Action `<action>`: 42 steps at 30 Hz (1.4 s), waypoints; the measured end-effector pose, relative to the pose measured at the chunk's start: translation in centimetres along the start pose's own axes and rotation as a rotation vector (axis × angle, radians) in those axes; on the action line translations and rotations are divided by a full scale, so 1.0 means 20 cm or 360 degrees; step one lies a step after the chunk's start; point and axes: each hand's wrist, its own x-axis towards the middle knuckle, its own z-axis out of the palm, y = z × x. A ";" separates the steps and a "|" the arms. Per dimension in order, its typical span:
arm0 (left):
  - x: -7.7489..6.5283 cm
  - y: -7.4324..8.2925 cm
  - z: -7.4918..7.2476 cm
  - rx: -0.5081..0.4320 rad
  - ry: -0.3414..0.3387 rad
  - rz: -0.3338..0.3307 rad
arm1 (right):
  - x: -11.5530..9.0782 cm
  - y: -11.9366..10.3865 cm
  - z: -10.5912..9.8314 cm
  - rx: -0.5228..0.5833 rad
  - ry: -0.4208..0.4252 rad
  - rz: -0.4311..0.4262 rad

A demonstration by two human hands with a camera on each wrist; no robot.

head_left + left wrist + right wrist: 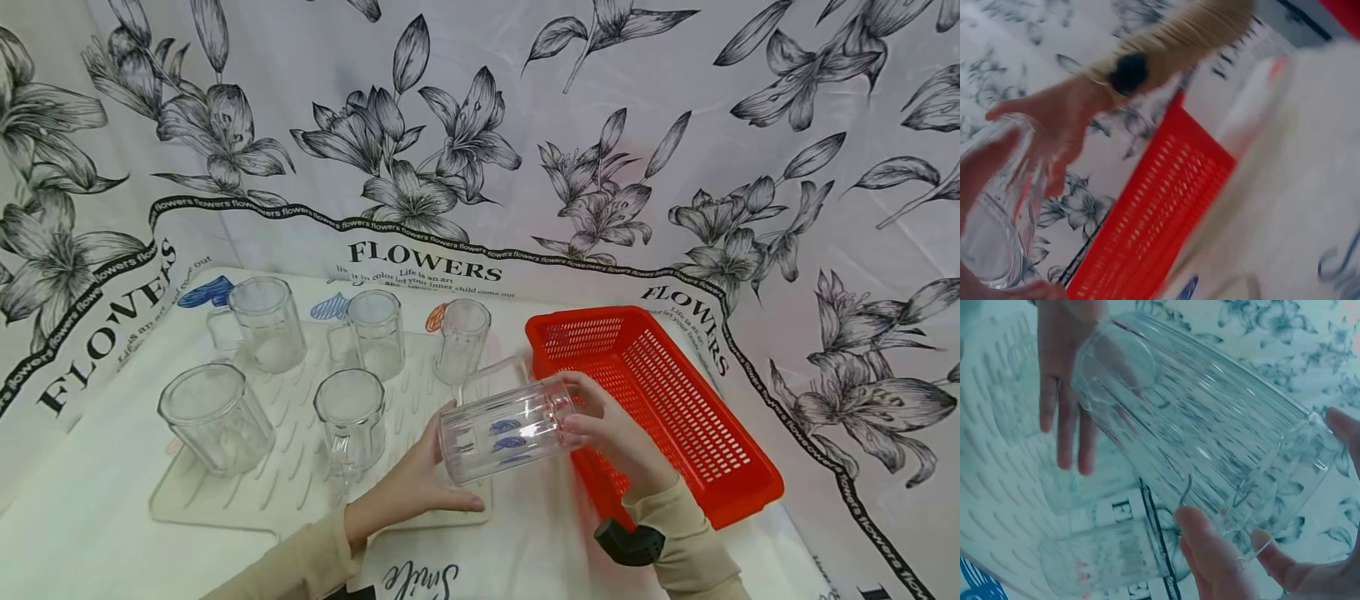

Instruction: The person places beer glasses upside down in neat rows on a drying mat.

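A clear glass mug point(502, 429) lies tilted on its side in the air over the right edge of the pale ridged mat. Its handle point(491, 379) points away from me. My right hand point(618, 429) grips the mug's right end; in the right wrist view, thumb and fingertips point(1213, 550) pinch that end. My left hand point(416, 483) is at the opposite end, thumb spread; its fingers point(1067, 434) are straight in the right wrist view. In the left wrist view the mug point(1029, 206) is partly cut off and blurred.
Several clear glass mugs stand on the mat point(300, 492), among them a wide one point(217, 421) at front left and a narrow one point(462, 342) at back right. A red perforated basket point(697, 400) sits to the right, close behind my right hand. Flower-printed cloth hangs behind.
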 end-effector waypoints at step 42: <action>0.08 -0.01 -0.05 0.0695 0.0522 0.0510 | 0.00 0.53 0.42 -0.0914 0.0083 -0.0194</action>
